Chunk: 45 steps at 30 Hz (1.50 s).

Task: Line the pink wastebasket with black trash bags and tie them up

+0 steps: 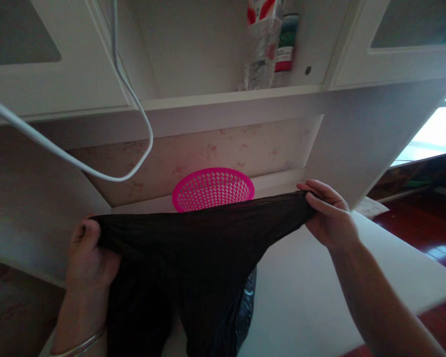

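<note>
A black plastic bag [208, 238] is stretched sideways between my two hands, its top edge pulled nearly straight and its body hanging down toward the white tabletop. My left hand [91, 253] grips the bag's left corner, fingers closed over the film. At the right corner, my right hand [330, 213] pinches the bag between thumb and fingers. Behind the bag's upper edge stands a bright pink mesh basket [215, 186], its lower part hidden by the bag. A thin bangle circles my left wrist.
The white tabletop [304, 292] reaches to the right. Above is an open shelf [193, 96] with a clear plastic bottle [262, 54] and a green-and-red can [286, 44]. A white cable [96, 173] loops down at left. Flowered panel [208, 148] lies behind.
</note>
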{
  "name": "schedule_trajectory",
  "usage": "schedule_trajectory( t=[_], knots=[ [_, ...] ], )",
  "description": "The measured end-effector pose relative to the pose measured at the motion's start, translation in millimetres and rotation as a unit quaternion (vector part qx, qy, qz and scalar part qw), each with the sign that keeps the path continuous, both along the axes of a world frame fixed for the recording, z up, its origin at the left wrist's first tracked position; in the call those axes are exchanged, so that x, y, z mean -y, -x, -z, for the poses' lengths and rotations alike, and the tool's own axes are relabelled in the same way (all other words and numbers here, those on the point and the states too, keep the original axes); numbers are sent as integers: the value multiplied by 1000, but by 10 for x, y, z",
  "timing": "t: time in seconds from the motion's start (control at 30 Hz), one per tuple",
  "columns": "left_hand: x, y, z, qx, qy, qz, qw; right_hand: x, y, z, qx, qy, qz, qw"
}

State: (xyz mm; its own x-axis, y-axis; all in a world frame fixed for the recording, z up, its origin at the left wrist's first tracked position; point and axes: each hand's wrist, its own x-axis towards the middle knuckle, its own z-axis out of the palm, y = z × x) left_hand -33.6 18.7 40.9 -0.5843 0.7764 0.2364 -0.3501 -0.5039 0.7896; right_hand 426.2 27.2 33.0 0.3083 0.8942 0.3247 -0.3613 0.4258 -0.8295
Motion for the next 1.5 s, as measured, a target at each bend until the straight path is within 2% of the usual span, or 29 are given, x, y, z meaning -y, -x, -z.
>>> schedule_trajectory(
  t=[0.1, 0.2, 0.3, 0.37, 0.5, 0.63, 0.73, 0.8, 0.93, 1.03, 1.17, 1.27, 1.37, 1.5],
  knots=[
    [76, -6, 97, 9, -17, 15, 1000, 69, -10, 83, 0, -23, -30, 999],
    [136, -32, 232, -6, -15, 54, 998, 85, 13, 248, 3, -29, -76, 997],
    [129, -87, 321, -27, 58, 90, 994, 41, 83, 424, 16, 34, -109, 993],
    [90, -136, 325, -21, 88, 77, 993, 4, 144, 477, 25, 84, -112, 990],
    [10, -204, 248, -3, 67, 37, 997, -47, 220, 375, 21, 112, -89, 989],
    [11, -182, 194, 4, 61, 42, 997, -50, 182, 228, 0, 79, -75, 994],
    [95, -150, 228, 13, 55, 45, 997, -22, 136, 258, -13, 48, -86, 995],
    [184, -156, 283, -3, 44, 84, 995, -1, 125, 354, 1, 18, -133, 991],
    [303, -270, 398, -103, 43, 243, 964, 11, 167, 560, 67, -12, -238, 969],
    [255, -409, 424, -140, 61, 258, 954, 11, 280, 553, 97, 11, -277, 956],
    [181, -655, 393, -90, 38, 268, 959, 64, 554, 376, 101, 17, -298, 949],
    [240, -903, 425, 1, 19, 300, 954, 143, 800, 343, 35, 26, -370, 928],
    [328, -1163, 563, 36, 36, 371, 927, 227, 1015, 472, 16, 39, -430, 902],
    [413, -1434, 754, 13, 107, 428, 897, 339, 1184, 696, 79, 79, -438, 892]
  ],
)
